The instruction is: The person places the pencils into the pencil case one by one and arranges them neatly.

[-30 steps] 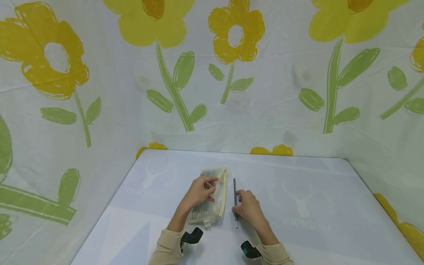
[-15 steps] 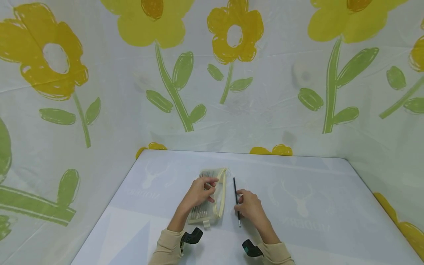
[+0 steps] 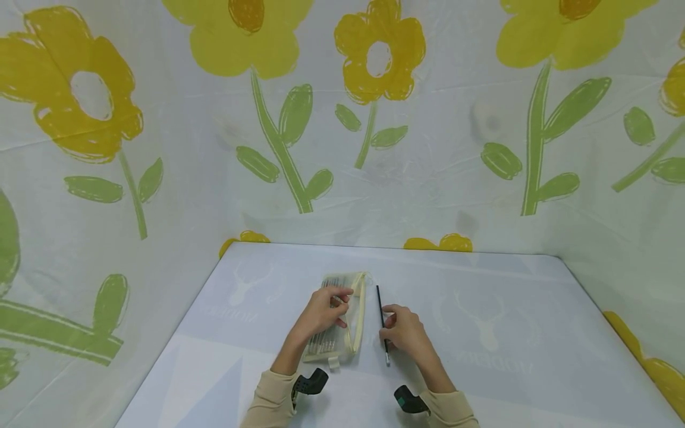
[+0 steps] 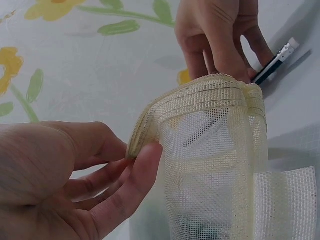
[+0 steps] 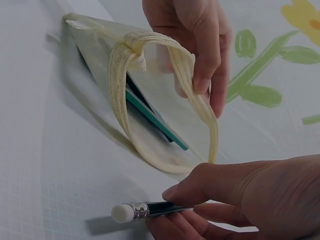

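A cream mesh pencil case with a zip edge lies on the table, its mouth spread. My left hand pinches one side of that edge between thumb and fingers. Inside, the right wrist view shows a green pencil beside a darker one. To the right of the mouth, my right hand holds a dark pencil with thumb and fingers. Its white eraser and silver ferrule point toward my body; the far end points away.
The pale table carries faint deer-head prints. A flower-printed curtain hangs behind it and at both sides. A fabric tab sticks out from the case's near end. Black cameras sit at both wrists.
My right hand has shifted slightly right, and the pencil has turned so its eraser end swings right. My left hand and the case stay nearly still.
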Available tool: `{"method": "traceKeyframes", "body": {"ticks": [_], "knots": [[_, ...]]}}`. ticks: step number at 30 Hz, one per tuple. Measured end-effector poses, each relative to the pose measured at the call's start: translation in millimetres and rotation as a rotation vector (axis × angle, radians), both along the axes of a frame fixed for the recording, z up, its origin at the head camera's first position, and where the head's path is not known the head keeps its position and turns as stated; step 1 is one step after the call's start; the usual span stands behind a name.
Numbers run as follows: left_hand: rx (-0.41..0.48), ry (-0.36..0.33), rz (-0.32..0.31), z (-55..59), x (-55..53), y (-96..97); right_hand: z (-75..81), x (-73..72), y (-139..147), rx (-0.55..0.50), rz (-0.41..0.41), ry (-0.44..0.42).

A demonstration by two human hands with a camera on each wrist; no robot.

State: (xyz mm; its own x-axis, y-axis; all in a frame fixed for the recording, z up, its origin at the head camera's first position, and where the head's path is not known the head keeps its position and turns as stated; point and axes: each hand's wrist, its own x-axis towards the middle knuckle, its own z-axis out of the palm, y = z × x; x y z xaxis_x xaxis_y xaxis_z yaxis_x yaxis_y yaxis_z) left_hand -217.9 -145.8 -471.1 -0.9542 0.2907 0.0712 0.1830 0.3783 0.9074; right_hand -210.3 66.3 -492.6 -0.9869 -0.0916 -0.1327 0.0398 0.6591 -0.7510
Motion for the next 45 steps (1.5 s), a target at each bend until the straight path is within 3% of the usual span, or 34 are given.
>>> {"method": "traceKeyframes", "body": {"ticks": [12, 27, 37, 45], "knots": [[0.011, 0.001, 0.005, -1.3, -1.0, -0.6, 0.7, -0.8, -3, -0.021, 0.012, 0.026], [0.02, 0.003, -0.002, 0.6, 0.5, -1.3, 0.9, 2.1, -11, -0.239, 0.059, 0.001], [0.032, -0.004, -0.013, 0.3, -0.7, -1.9, 2.4, 1.1, -17, -0.291, 0.089, -0.007], [0.005, 0.013, -0.024, 0.7, -0.6, -1.2, 3.9, -6.1, -29, -0.362, 0.037, -0.02]]}}
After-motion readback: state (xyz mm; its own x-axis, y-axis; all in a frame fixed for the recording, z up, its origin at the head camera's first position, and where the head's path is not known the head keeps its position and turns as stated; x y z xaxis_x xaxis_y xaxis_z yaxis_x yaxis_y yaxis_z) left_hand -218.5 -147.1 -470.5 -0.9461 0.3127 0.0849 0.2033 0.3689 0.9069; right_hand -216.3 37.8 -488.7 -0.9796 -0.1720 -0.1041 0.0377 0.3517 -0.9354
